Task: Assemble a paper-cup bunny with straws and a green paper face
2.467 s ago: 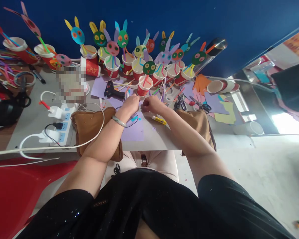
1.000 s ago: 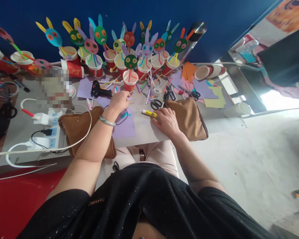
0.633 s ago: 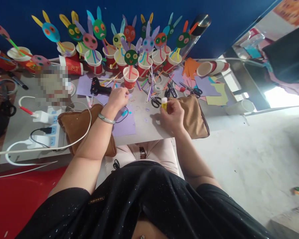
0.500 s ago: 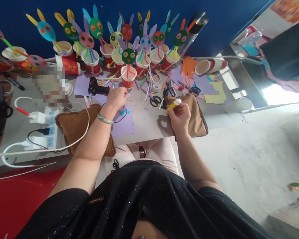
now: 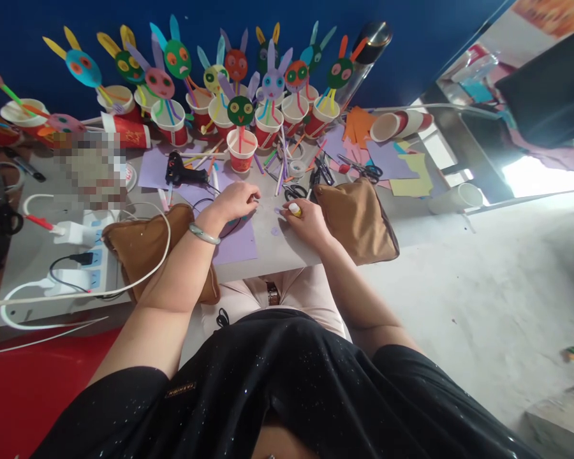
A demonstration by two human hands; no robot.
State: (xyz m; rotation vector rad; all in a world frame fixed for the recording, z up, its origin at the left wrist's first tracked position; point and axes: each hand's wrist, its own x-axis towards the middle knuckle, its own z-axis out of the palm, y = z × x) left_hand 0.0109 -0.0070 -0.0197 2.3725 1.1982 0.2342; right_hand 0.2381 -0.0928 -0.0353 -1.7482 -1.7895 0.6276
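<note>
My right hand (image 5: pixel 307 223) is closed around a yellow glue stick (image 5: pixel 294 210) with a white end. Its fingertips are close to a small purple paper scrap on the table, and a purple paper disc (image 5: pixel 275 231) lies just in front. Across from it, my left hand (image 5: pixel 238 200) hovers low over the tabletop with fingers curled together; anything small between them is hidden. Beneath that wrist lies a sheet of purple paper (image 5: pixel 239 245). A paper cup (image 5: pixel 242 156) with a green rabbit-eared paper figure stands behind my hands.
Behind stand several red-and-white cups with rabbit figures. A black glue gun (image 5: pixel 184 172) lies left, and scissors (image 5: pixel 295 191) lie right. Brown cushions (image 5: pixel 358 223) flank my arms. A power strip (image 5: pixel 98 255) with loose cables sits at left; a steel flask (image 5: pixel 370 48) stands at back right.
My right hand has moved left from the right cushion to the middle of the table, carrying the glue stick. My left hand has come slightly right and nearer to me.
</note>
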